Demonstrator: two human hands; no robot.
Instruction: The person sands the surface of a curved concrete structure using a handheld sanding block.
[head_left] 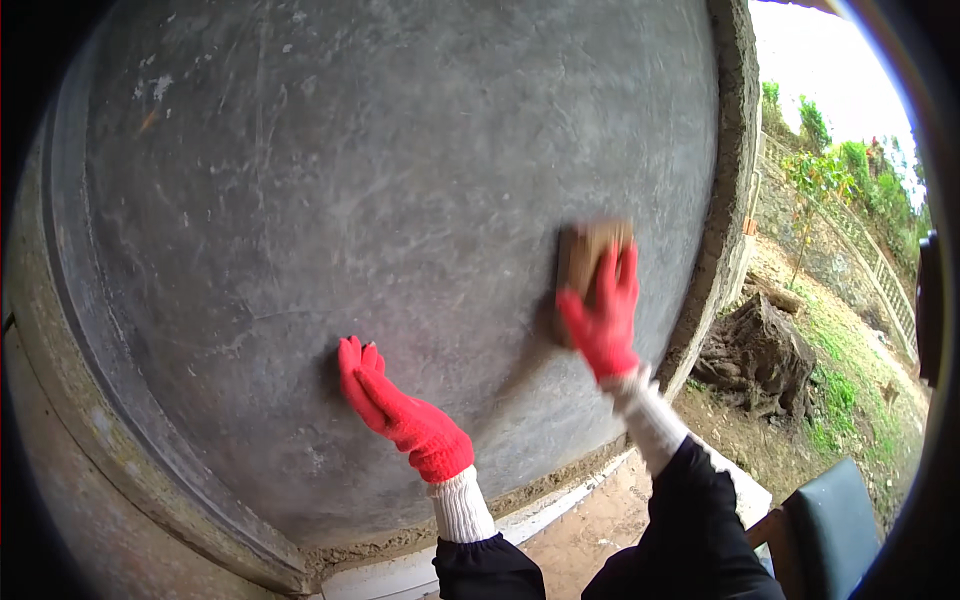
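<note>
Brown, likely light and stiff, the block (588,258) at right on the wall (420,150) should suit holding across its back, where the spread right grip (606,322) clasps it; the left grip (405,412), unfurled, is empty.

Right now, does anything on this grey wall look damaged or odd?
Yes, mildly: the grey wall has pale scuffs, clearest at upper left, that break up its dark surface, and its right edge looks rough and uneven rather than crisp.

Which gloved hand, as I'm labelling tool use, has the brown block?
The right hand: it holds the brown block, while the left hand is apart from it, holding nothing visible.
</note>
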